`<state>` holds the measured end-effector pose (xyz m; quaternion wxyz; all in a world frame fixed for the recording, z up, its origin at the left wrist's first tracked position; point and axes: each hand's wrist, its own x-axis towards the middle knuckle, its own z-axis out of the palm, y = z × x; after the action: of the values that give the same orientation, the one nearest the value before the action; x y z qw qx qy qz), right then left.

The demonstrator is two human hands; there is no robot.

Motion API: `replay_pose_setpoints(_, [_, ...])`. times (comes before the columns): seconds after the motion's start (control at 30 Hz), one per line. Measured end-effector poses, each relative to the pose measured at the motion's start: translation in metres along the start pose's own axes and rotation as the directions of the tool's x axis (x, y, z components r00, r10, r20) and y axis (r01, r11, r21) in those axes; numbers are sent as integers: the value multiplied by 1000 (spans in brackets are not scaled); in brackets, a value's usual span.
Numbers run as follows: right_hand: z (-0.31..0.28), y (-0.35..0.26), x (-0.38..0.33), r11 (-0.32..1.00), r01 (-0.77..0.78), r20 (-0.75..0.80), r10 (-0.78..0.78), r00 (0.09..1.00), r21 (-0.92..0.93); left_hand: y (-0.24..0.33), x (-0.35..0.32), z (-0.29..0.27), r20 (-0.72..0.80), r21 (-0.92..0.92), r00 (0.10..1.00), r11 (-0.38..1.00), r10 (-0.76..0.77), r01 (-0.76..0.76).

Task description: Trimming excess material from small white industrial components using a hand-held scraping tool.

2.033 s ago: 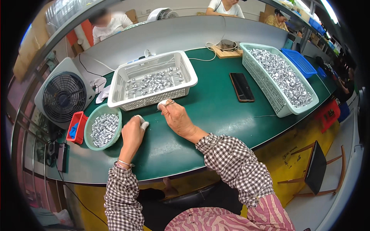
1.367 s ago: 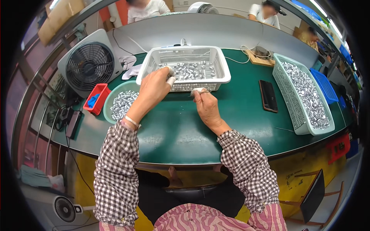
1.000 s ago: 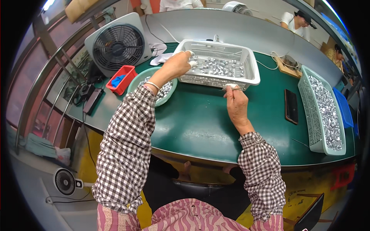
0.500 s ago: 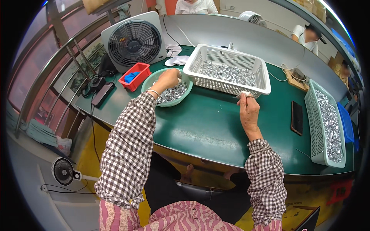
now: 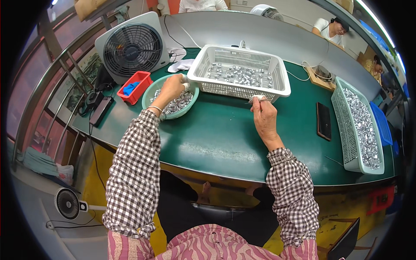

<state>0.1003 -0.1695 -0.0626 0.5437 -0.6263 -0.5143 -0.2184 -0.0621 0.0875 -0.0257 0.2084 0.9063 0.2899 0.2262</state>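
Note:
My left hand (image 5: 171, 90) is over a light green bowl (image 5: 177, 115) full of small shiny metal parts (image 5: 181, 102). Its fingers are bent together near the bowl's far right side; what they pinch, if anything, is hidden. My right hand (image 5: 264, 116) is held just in front of the white plastic basket (image 5: 234, 90), near its front right corner. Thumb and fingers close on a thin metal piece (image 5: 250, 102), too small to name. White covers wrap fingertips on both hands. Inside the basket lie many metal parts (image 5: 240, 75) with thin stems.
A box fan (image 5: 132, 50) and a red bin (image 5: 135, 88) with blue cloth stand at left. To the right are a dark phone (image 5: 323, 121) and a long green basket (image 5: 342, 134) of metal parts. Other people sit beyond the grey partition (image 5: 216, 31).
The whole view has shifted, so the bench things appear farther left and higher. My right hand has moved slightly left and toward me along the basket's front. My left hand stays over the bowl.

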Motion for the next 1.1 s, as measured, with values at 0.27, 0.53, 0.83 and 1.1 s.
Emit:
replay_pose_setpoints(0.27, [3,-4,-5,998,-24,28,23,999,52,37,-43,7,-200,151,958,973,206,-177])
replay_pose_setpoints(0.53, [-7,7,-5,985,-170,60,168,984,37,93,-70,0,-296,505,820,809,489,-300])
replay_pose_setpoints(0.83, [-11,14,0,645,-583,245,540,805,494,157,-104,88,207,-211,796,821,568,-531])
replay_pose_setpoints(1.1, [-62,49,20,86,-536,431,495,754,840,193,-92,114,354,-318,808,873,472,-370])
